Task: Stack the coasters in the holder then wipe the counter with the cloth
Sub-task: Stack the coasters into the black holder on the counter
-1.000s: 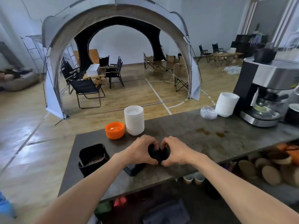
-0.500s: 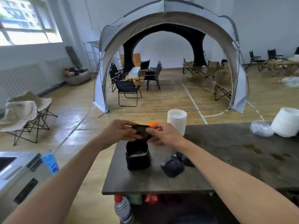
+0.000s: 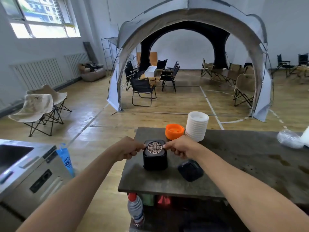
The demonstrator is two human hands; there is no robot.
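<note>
Fingertips hide the coaster's (image 3: 154,148) side edges; your left hand (image 3: 129,148) and right hand (image 3: 179,149) pinch it level atop the black holder (image 3: 155,160) on the bench (image 3: 234,164), knuckles curled, forearms converging.

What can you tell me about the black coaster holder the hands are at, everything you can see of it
The coaster holder is a black box with rounded corners, matte and plastic-looking, standing upright near the left end of the dark counter. Its open top is filled by a square black coaster with a round, patterned metallic inlay, lying flat at the rim. The left hand and right hand pinch that coaster's opposite edges at the rim. More black coasters lie to its right, apart from it.
</note>
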